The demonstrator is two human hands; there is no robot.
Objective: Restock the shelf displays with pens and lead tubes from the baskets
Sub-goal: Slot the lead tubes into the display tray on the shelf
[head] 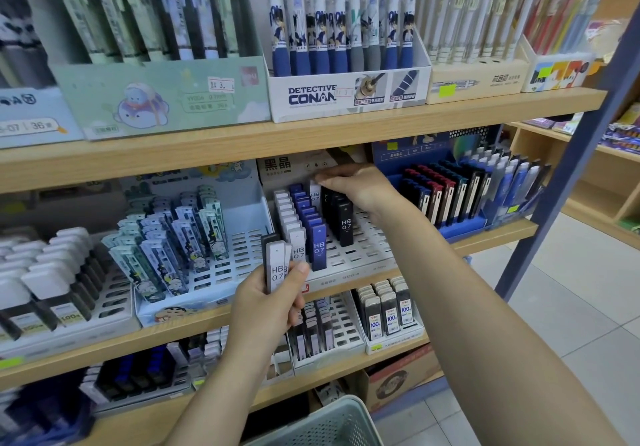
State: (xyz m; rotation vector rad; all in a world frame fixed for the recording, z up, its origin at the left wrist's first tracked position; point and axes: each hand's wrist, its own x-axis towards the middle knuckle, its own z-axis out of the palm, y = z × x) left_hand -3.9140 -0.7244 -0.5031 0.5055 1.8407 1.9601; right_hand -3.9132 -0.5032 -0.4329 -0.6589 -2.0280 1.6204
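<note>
Midway through the restock, by the look of it: slotted display tray (360, 255) already carrying a white row, a blue row and a shorter black row of lead tubes, with many bare slots to the right of the black row and toward the front edge. More stock waiting: a small stack of lead tubes (276, 265), marked HB 0.7, gripped in the left hand (266, 302), fingers curled round the lower half and thumb pressed against the front face, tops standing clear above the fingertips. Right hand (356, 186) reached to the back of the tray under the upper shelf board (450, 123), fingertips (323, 178) pinched together on the top of a single pale tube (314, 193), held upright just behind the blue row and beside the black one; seated in a slot or not, cannot tell. Below and behind the left wrist, rim of a pale green basket (332, 421), contents hidden. Likely left: placing the pinched tube, then feeding in the stack from the left hand one by one. Pens (332, 30) on the shelf above the right fingers untouched.
</note>
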